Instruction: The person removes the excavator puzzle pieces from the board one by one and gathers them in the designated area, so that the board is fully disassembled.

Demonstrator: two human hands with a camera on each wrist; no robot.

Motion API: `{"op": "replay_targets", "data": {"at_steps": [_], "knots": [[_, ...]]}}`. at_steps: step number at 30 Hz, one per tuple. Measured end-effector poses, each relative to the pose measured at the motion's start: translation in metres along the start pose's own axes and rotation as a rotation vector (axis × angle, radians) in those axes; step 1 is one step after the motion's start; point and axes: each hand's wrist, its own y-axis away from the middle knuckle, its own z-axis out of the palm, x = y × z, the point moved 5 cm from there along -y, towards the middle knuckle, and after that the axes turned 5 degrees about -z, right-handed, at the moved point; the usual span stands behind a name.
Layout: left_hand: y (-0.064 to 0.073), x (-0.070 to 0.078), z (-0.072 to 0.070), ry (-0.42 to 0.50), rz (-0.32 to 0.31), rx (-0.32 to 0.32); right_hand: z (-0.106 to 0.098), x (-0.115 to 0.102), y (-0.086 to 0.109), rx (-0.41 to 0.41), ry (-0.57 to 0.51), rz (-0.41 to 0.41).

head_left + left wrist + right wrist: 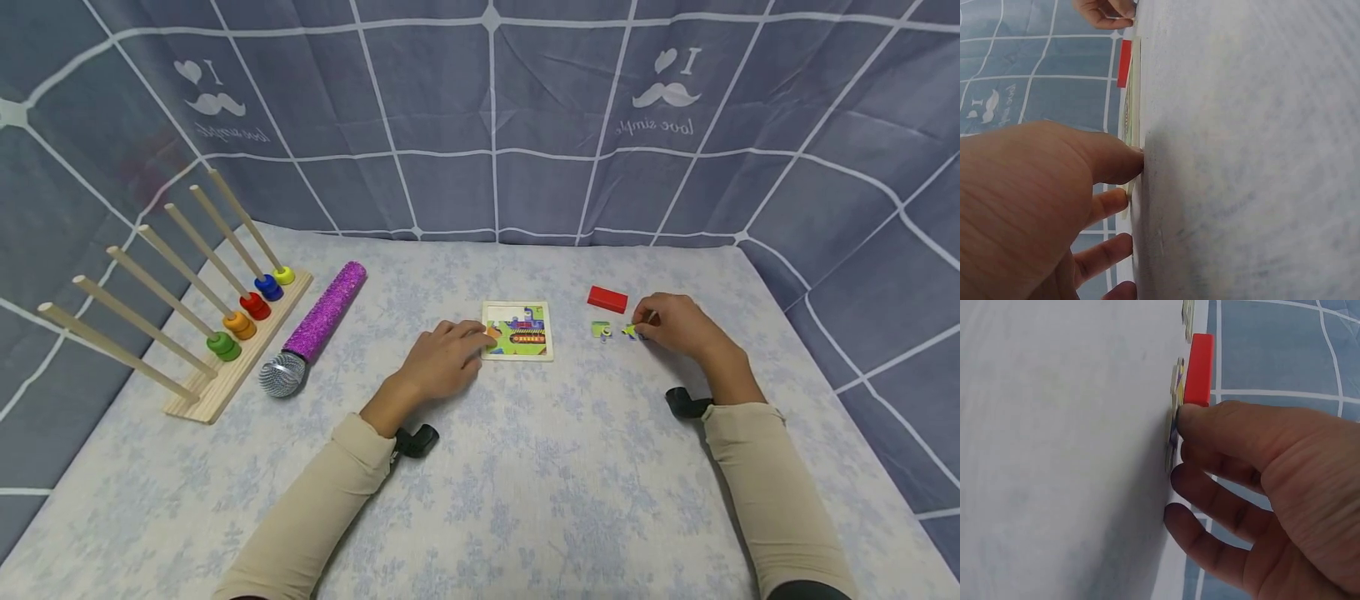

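In the head view, my left hand [448,360] rests at the left side of a small framed jigsaw puzzle [551,333]. Its thumb and a finger hold the puzzle's near left edge, as the left wrist view shows. The puzzle has a colourful vehicle picture, with a pale bare strip along its top. To the right, my right hand [678,327] pinches a small puzzle piece [1173,432] at the tabletop, partly hidden by the fingers. A green puzzle piece [602,330] lies flat just left of that hand. Behind these sits a red block [607,299].
On the left stands a wooden peg rack [213,398] with coloured rings on several pegs. A microphone with a purple glitter handle [326,312] lies beside it. Patterned cloth [525,483] covers the table, and a grey-blue checked curtain [442,100] hangs behind.
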Motion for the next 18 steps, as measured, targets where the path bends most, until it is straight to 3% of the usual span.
{"op": "replay_targets", "data": {"at_steps": [6, 10, 14, 18], "knots": [[-0.004, 0.002, -0.001, -0.014, 0.001, -0.01, -0.005, -0.006, 0.001, 0.028, 0.019, 0.009], [-0.005, 0.005, -0.002, -0.012, 0.007, -0.014, -0.01, -0.022, -0.004, 0.066, 0.02, 0.024], [-0.002, 0.006, -0.001, -0.006, -0.004, -0.015, 0.002, -0.058, -0.027, 0.038, 0.026, -0.101], [0.001, 0.005, -0.001, -0.012, -0.014, 0.001, 0.029, -0.098, -0.054, -0.063, 0.095, -0.204]]}}
